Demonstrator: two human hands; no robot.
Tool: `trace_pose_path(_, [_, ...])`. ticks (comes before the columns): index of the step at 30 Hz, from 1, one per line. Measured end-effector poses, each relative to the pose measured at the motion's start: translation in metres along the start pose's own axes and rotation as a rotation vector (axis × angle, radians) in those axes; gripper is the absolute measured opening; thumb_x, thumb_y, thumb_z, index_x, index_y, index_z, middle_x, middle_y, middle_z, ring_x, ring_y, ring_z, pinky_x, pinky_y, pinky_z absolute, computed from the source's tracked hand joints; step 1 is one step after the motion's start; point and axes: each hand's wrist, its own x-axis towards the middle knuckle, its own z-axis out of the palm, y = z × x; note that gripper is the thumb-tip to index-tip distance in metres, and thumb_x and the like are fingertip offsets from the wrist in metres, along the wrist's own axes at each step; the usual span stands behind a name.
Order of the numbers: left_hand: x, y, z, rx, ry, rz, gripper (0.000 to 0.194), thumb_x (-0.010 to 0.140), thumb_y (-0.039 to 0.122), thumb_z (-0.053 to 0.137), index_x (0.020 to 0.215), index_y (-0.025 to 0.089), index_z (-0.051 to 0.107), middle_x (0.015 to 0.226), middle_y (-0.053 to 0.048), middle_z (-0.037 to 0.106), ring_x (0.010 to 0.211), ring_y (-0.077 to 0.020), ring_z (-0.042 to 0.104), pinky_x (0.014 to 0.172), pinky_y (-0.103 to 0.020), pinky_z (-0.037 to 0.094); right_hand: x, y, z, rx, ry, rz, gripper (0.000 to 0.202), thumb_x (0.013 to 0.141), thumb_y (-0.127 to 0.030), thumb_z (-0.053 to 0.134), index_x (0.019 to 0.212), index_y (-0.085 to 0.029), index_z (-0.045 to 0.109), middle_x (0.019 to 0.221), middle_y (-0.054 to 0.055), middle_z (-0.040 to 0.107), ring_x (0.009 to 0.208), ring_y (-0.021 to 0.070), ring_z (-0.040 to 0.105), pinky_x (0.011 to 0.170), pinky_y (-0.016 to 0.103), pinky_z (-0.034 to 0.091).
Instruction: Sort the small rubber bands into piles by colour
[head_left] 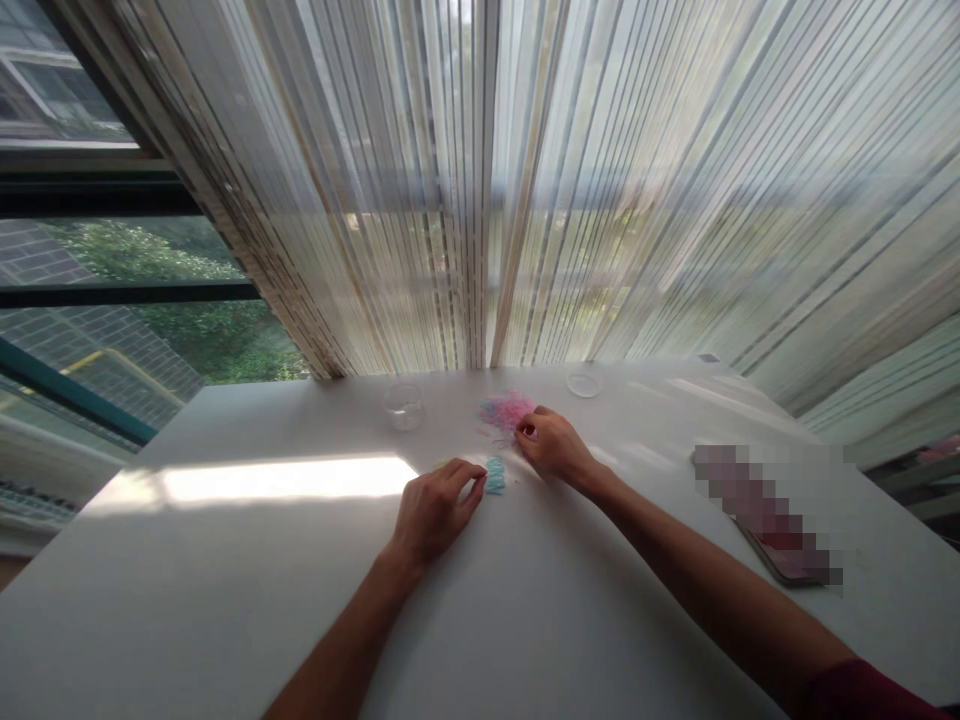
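Observation:
On the white table lies a loose pile of tiny pink and blue pieces point(510, 408), too small to name. My right hand point(553, 446) is at the pile's near right edge, thumb and fingertips pinched together; what they hold, if anything, is too small to see. Nearer to me sits a short, neat row of light blue pieces point(495, 477). My left hand point(436, 508) rests on the table just left of this row. Its thumb and index finger are closed together at the row's edge, and I cannot make out anything between them.
A clear round cup point(403, 410) stands behind my left hand, and a clear round lid point(584, 385) lies at the back right. A flat, blurred-out object like a phone point(772, 525) lies on the right. Sheer striped curtains point(480, 200) hang beyond the table's far edge.

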Motion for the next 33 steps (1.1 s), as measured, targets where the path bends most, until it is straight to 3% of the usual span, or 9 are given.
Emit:
trace_pose_path(6, [0.0,0.0,0.0,-0.006,-0.006,0.002,0.011,0.095,0.026,0.057,0.096,0.023,0.068,0.092,0.0,0.074,0.078,-0.0149,0.07,0.066,-0.022,0.05,0.008,0.011,-0.013,0.135,0.006,0.169,0.01,0.081,-0.021,0.065,0.08,-0.019,0.075,0.077,0.004,0.073,0.07,0.0161,0.065,0.07,0.026,0.047])
trace_pose_path(11, [0.0,0.001,0.0,-0.009,-0.008,-0.006,0.012,0.095,0.025,0.057,0.095,0.023,0.068,0.092,-0.001,0.074,0.08,-0.0146,0.07,0.067,-0.022,0.051,0.001,0.023,-0.02,0.126,0.066,0.181,0.01,0.082,-0.02,0.063,0.08,-0.018,0.073,0.078,0.005,0.072,0.071,0.0159,0.063,0.071,0.026,0.046])
trace_pose_path(16, [0.0,0.003,0.0,-0.029,0.018,0.01,0.014,0.096,0.028,0.055,0.098,0.022,0.067,0.094,-0.002,0.074,0.083,-0.0148,0.071,0.07,-0.022,0.052,-0.026,0.016,-0.021,0.24,0.106,0.025,0.011,0.087,-0.021,0.059,0.081,-0.017,0.068,0.075,0.002,0.064,0.067,0.0138,0.056,0.067,0.026,0.045])
trace_pose_path(20, [-0.001,0.004,0.0,-0.055,0.039,0.024,0.018,0.097,0.031,0.056,0.107,0.021,0.066,0.099,-0.003,0.075,0.081,-0.0138,0.07,0.068,-0.022,0.053,-0.05,-0.002,-0.013,0.319,-0.005,-0.232,0.012,0.092,-0.021,0.055,0.087,-0.018,0.064,0.082,0.003,0.062,0.073,0.0139,0.056,0.07,0.026,0.046])
trace_pose_path(27, [-0.002,-0.002,0.003,-0.08,-0.049,0.06,0.018,0.096,0.03,0.057,0.106,0.025,0.071,0.098,-0.002,0.073,0.081,-0.0134,0.07,0.068,-0.022,0.054,-0.063,-0.015,0.012,0.354,-0.041,-0.24,0.007,0.09,-0.019,0.059,0.089,-0.018,0.065,0.081,0.003,0.06,0.073,0.0143,0.057,0.069,0.026,0.047])
trace_pose_path(33, [-0.002,-0.004,0.006,-0.061,-0.069,0.028,0.018,0.096,0.028,0.056,0.104,0.025,0.072,0.096,-0.002,0.073,0.079,-0.0127,0.069,0.066,-0.02,0.052,-0.063,-0.015,0.015,0.389,-0.04,-0.246,0.008,0.089,-0.018,0.058,0.089,-0.019,0.066,0.083,0.003,0.06,0.074,0.0143,0.057,0.07,0.026,0.048])
